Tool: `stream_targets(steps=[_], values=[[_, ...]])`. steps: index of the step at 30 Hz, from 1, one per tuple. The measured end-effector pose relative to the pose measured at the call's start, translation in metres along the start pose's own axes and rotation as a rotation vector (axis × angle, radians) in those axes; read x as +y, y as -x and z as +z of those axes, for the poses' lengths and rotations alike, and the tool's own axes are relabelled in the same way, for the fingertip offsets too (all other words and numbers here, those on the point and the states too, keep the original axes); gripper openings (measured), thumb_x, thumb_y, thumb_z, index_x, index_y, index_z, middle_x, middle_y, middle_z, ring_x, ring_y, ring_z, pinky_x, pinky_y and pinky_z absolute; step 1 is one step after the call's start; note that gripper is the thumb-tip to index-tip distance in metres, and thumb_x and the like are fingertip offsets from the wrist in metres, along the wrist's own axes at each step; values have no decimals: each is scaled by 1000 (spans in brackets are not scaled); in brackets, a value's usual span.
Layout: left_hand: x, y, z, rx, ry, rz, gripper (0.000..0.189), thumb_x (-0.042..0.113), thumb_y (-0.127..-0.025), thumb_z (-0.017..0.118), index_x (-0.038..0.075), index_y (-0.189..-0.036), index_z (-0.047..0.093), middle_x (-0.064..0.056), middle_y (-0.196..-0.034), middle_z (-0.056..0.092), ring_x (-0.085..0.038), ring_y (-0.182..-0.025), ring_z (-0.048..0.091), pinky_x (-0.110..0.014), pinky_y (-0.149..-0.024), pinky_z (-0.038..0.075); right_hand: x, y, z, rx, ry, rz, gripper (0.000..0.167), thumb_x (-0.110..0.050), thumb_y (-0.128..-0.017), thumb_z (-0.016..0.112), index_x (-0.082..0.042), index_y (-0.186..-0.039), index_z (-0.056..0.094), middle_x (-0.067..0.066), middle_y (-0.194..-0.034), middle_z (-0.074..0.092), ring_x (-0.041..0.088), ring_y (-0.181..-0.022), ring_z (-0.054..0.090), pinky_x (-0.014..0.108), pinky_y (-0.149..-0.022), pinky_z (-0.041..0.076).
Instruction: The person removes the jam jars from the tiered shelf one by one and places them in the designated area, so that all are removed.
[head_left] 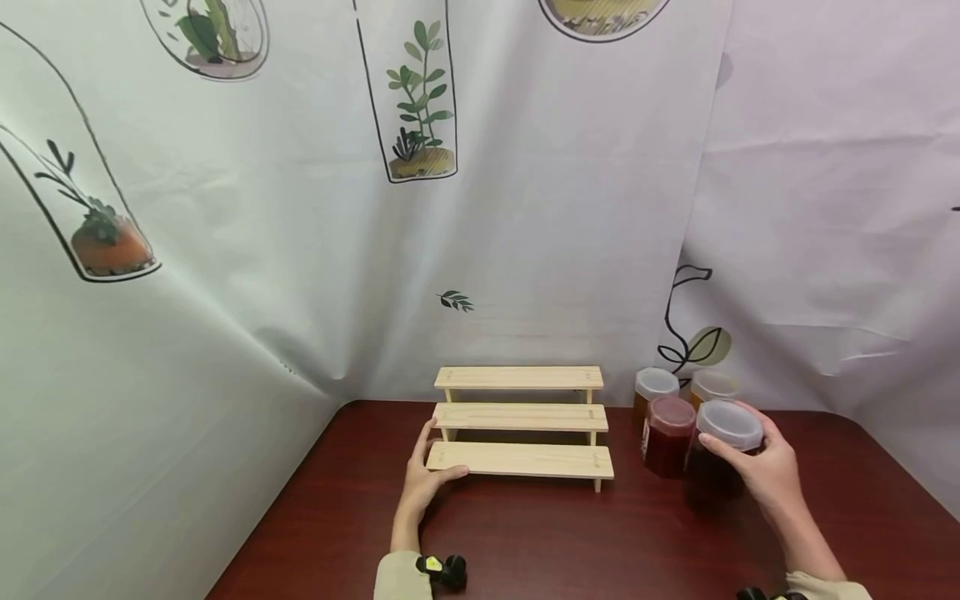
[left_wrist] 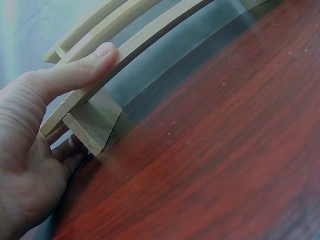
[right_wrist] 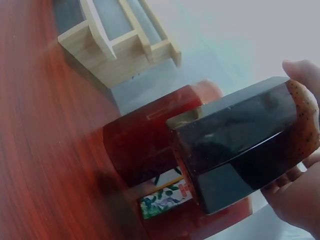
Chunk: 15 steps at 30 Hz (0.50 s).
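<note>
A three-step stand of pale wood (head_left: pixel 517 417) rests on the table near the back. My left hand (head_left: pixel 422 483) grips its left end, with the thumb (left_wrist: pixel 102 57) on the front of the lowest step and the other fingers partly hidden behind. My right hand (head_left: pixel 776 471) holds a dark jar (right_wrist: pixel 240 145) by its upper part, around the translucent lid (head_left: pixel 729 423). The jar's base looks raised off the table in the right wrist view. Left of it stands a jar with deep red contents (head_left: pixel 669 442).
Two more lidded jars, one with a whitish lid (head_left: pixel 656 382) and one with a yellowish lid (head_left: pixel 714 385), stand behind, close to the wall. A printed white cloth (head_left: pixel 555 208) hangs behind and beside the dark red wooden table (head_left: pixel 540 542).
</note>
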<state>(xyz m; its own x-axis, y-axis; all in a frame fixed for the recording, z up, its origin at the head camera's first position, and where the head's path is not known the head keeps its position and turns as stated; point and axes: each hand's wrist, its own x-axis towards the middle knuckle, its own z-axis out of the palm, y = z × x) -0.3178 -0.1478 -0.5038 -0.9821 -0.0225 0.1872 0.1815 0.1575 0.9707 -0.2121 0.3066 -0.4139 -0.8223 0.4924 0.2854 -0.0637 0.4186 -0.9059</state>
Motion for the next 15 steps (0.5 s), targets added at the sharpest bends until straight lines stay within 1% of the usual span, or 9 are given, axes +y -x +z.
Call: stream_targets(steps=[3,7,9,11,13,15], values=[[1,0,0,-4,-2,-8,104,10,-67,90,29,-152,32,-19,-137,50,-19,-106,56,-25,-88,44,0,1,3,8,5,5,72,-22,-80,80,-5,-141,45,-35,-98,42,-12,-90,41,4,-73,35],[2,0,-1,-7,1,-19,104,10,-67,89,30,-152,32,-19,-139,48,-20,-108,55,-26,-89,45,0,3,8,43,-1,11,72,-22,-77,83,-5,-138,49,-37,-98,43,-13,-90,42,4,-74,34],[3,0,0,-10,6,-13,104,10,-68,89,29,-152,32,-19,-138,49,-20,-107,55,-25,-88,45,1,5,10,71,-4,32,72,-22,-76,84,-5,-137,50,-34,-98,45,-12,-89,43,4,-74,34],[4,0,0,-20,8,-2,103,10,-69,88,28,-153,31,-20,-138,49,-20,-106,56,-24,-87,45,3,8,12,99,-5,71,72,-22,-76,84,-6,-137,51,-24,-103,51,-11,-88,43,5,-73,35],[4,1,-1,-25,12,5,103,9,-69,88,26,-153,30,-20,-138,49,-18,-104,56,-23,-86,45,6,11,14,110,8,117,73,-25,-76,83,-6,-138,50,-9,-113,56,-10,-86,42,5,-71,35],[3,2,-1,-23,18,3,103,8,-69,88,25,-153,29,-21,-137,50,-16,-100,56,-22,-81,46,10,15,15,100,29,147,76,-27,-76,83,-6,-140,48,8,-124,56,-11,-85,40,8,-72,34]])
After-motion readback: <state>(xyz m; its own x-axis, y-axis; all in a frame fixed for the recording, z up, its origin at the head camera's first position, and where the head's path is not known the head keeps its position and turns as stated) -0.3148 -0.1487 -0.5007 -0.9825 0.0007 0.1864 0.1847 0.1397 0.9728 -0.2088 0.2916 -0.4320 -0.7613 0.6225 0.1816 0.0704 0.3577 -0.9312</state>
